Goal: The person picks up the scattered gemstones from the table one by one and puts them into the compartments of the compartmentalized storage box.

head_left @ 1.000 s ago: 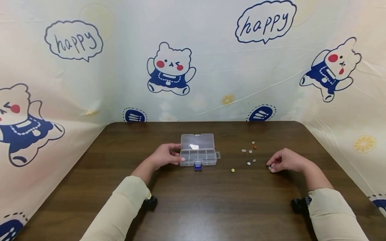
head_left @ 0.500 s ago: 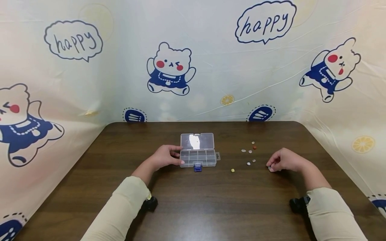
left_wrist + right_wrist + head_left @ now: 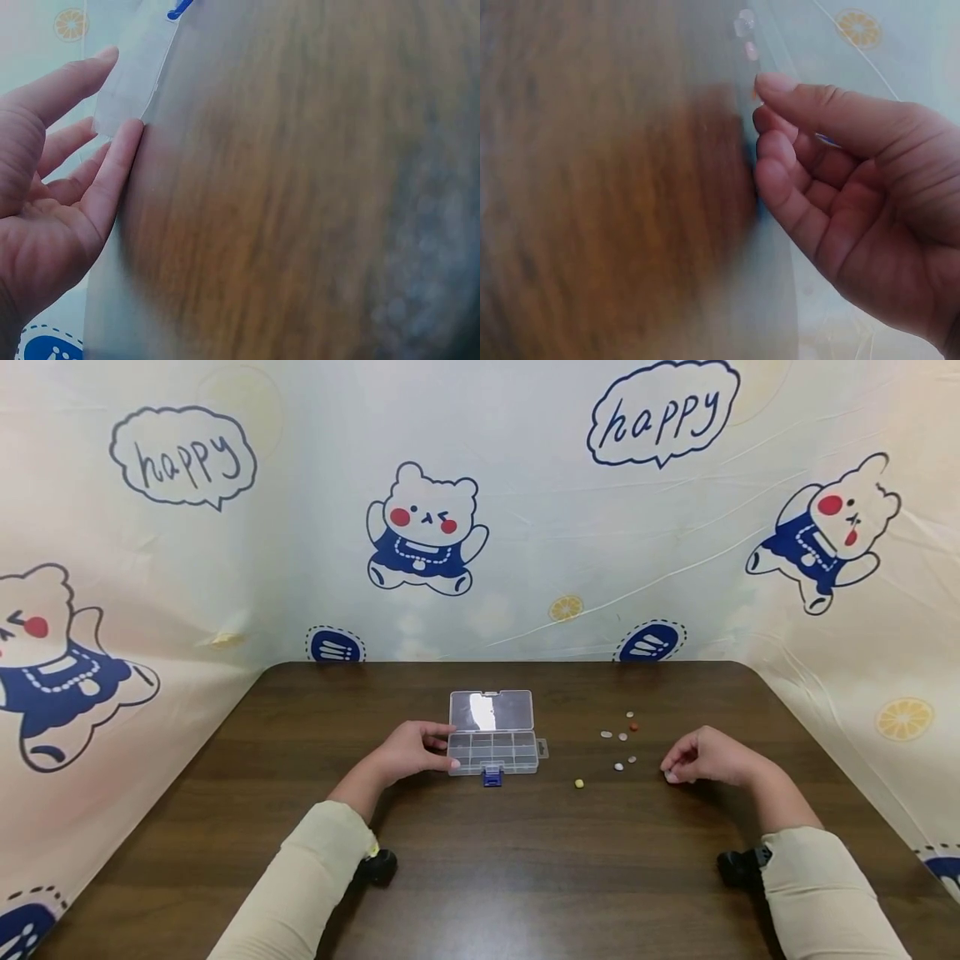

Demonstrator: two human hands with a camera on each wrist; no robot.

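A clear plastic compartment box (image 3: 491,752) with a blue latch (image 3: 492,777) stands on the table, its lid (image 3: 491,711) raised. My left hand (image 3: 405,750) holds the box's left end, thumb at the front corner and forefinger near the hinge. In the left wrist view, that hand (image 3: 71,157) overlaps the box (image 3: 135,71). To the right, my right hand (image 3: 705,756) pinches a small pale stone (image 3: 670,777) low over the table. The right wrist view shows this hand's fingers (image 3: 774,176) curled towards the thumb; the stone is hidden there.
Between box and right hand lie several small stones: a yellow one (image 3: 579,784), an orange one (image 3: 633,727) and pale ones such as a white one (image 3: 618,767). The brown table (image 3: 495,877) meets a printed cloth (image 3: 525,527) at the back.
The left thumb has shifted slightly down at the box's front corner, and the glare on the lid has grown. My right fingers have closed further over the pale stone and moved slightly left.
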